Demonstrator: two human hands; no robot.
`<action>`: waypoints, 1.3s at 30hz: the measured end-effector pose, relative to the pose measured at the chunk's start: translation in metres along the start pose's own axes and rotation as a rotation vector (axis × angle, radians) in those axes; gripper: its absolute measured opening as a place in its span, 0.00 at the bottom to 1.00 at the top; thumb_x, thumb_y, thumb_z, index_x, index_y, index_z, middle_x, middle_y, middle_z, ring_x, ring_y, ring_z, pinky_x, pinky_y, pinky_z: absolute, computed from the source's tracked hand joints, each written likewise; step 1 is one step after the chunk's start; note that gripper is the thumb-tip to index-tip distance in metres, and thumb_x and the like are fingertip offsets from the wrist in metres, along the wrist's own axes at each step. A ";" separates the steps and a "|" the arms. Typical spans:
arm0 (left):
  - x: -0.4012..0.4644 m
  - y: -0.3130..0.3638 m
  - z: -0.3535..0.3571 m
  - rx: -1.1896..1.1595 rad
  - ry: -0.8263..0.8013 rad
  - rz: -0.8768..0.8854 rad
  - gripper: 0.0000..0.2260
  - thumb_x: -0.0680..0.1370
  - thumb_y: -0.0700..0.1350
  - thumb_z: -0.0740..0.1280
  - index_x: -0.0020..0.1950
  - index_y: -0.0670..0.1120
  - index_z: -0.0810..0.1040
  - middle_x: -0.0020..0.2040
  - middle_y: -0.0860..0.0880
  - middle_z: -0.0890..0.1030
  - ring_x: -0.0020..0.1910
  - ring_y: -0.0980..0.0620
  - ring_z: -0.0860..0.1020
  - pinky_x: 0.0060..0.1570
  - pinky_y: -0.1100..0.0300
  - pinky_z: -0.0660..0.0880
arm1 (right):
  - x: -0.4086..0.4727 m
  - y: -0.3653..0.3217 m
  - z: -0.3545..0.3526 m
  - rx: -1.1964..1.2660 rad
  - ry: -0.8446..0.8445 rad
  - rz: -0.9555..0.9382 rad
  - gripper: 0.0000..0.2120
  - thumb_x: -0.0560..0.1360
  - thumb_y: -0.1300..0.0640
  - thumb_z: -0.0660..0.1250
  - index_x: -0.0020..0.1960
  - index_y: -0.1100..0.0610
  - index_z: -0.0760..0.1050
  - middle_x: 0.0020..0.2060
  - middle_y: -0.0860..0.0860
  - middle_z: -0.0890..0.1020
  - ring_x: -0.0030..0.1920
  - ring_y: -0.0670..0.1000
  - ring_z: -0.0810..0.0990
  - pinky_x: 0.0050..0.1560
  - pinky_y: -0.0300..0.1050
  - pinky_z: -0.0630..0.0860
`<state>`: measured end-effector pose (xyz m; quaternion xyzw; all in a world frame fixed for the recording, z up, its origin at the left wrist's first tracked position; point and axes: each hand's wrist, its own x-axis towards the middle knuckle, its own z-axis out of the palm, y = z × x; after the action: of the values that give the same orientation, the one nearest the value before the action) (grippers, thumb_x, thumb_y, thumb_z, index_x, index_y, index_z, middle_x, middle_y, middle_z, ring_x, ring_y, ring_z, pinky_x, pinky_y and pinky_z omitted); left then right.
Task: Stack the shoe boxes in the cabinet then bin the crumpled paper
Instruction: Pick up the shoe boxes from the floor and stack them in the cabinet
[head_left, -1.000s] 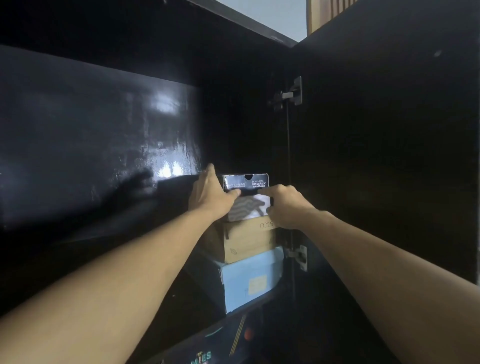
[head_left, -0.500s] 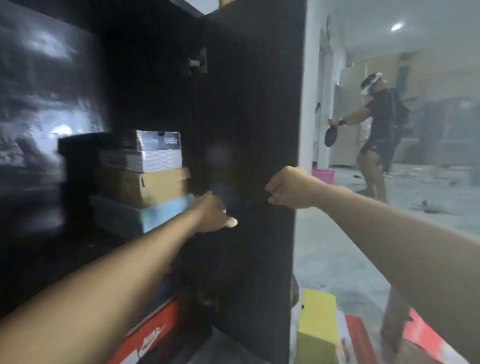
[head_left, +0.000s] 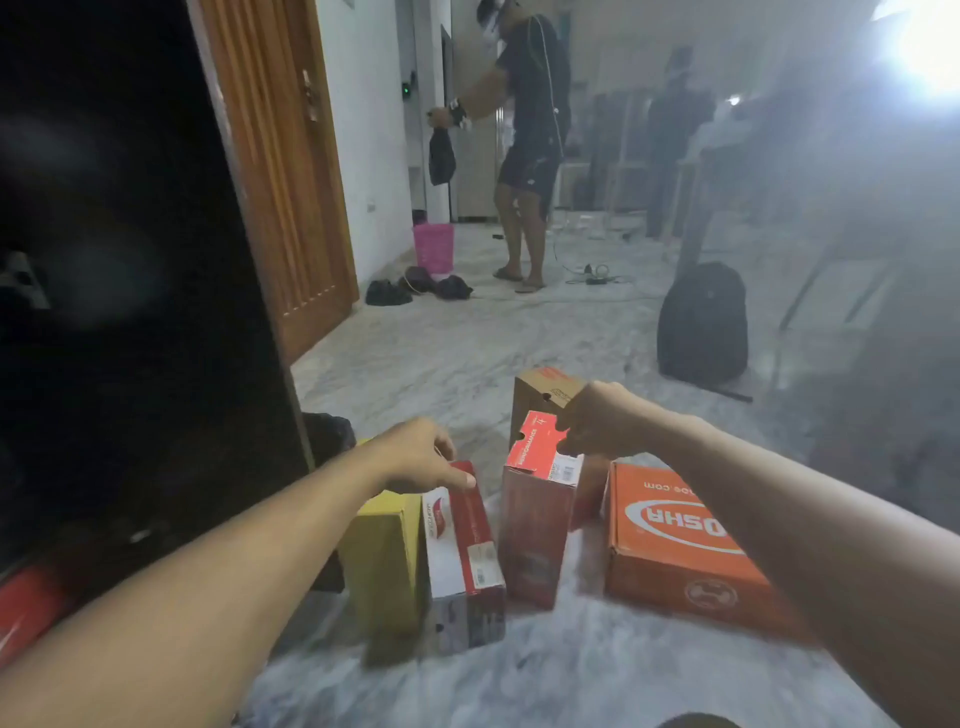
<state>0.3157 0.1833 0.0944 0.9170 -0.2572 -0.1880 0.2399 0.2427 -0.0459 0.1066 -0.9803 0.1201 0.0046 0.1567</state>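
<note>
Below, left hand (head_left: 415, 457) touches a glossy red-white box (head_left: 462, 551); right hand (head_left: 597, 421) pinches a red cardboard box (head_left: 535, 519).

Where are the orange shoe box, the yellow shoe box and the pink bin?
orange shoe box (head_left: 670, 525): head view, on its printed lid.
yellow shoe box (head_left: 382, 561): head view, on its near side face.
pink bin (head_left: 434, 249): head view, on its front wall.

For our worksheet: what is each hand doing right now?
Left hand: touches the red-and-white box; grip unclear.
Right hand: grips the red box.
</note>
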 end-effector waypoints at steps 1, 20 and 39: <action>0.012 0.005 0.017 -0.006 -0.013 0.011 0.20 0.71 0.53 0.74 0.58 0.43 0.79 0.54 0.46 0.81 0.52 0.47 0.80 0.54 0.52 0.77 | 0.000 0.022 0.008 0.004 -0.007 0.035 0.10 0.71 0.53 0.73 0.52 0.53 0.82 0.43 0.51 0.83 0.26 0.45 0.75 0.28 0.36 0.76; 0.193 0.073 0.293 -0.167 -0.232 0.005 0.22 0.72 0.47 0.74 0.63 0.45 0.72 0.57 0.46 0.76 0.54 0.48 0.75 0.51 0.59 0.71 | -0.004 0.337 0.165 0.123 -0.072 0.630 0.29 0.70 0.51 0.75 0.68 0.58 0.74 0.66 0.56 0.76 0.67 0.56 0.74 0.65 0.46 0.69; 0.280 0.048 0.368 -0.274 -0.178 -0.018 0.39 0.60 0.38 0.79 0.66 0.47 0.63 0.52 0.47 0.79 0.52 0.45 0.79 0.50 0.50 0.79 | -0.029 0.428 0.223 0.426 0.219 0.798 0.49 0.64 0.57 0.81 0.77 0.55 0.59 0.71 0.55 0.70 0.68 0.58 0.71 0.68 0.56 0.69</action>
<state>0.3479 -0.1365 -0.2407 0.8578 -0.2412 -0.3040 0.3371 0.1197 -0.3647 -0.2353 -0.7982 0.5019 -0.0637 0.3269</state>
